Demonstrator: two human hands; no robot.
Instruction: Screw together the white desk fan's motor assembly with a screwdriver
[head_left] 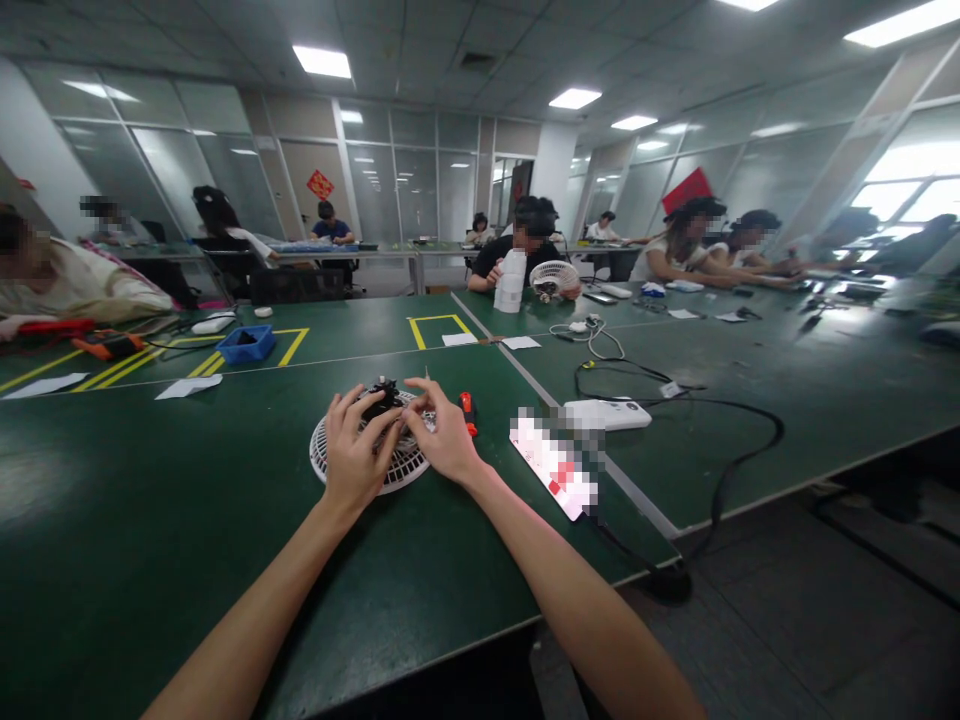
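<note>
A round white fan grille (319,452) lies on the green tabletop, with a black motor-like part (384,397) rising from its middle. My left hand (352,455) curves over the near left side of the black part, its thumb and fingertips drawn together. From the right, my right hand (444,432) reaches in with thumb and index finger pinched. Both sets of fingertips meet just right of the black part; what is between them is too small and covered to make out. An orange-and-black tool handle (468,413) lies just beyond my right hand.
Right of my hands lie a lit phone (551,465), a white power strip (615,413) and a looping black cable (776,430). A blue bin (247,344) and an orange meter (109,344) stand far left. Across the table a person holds another white fan (553,276).
</note>
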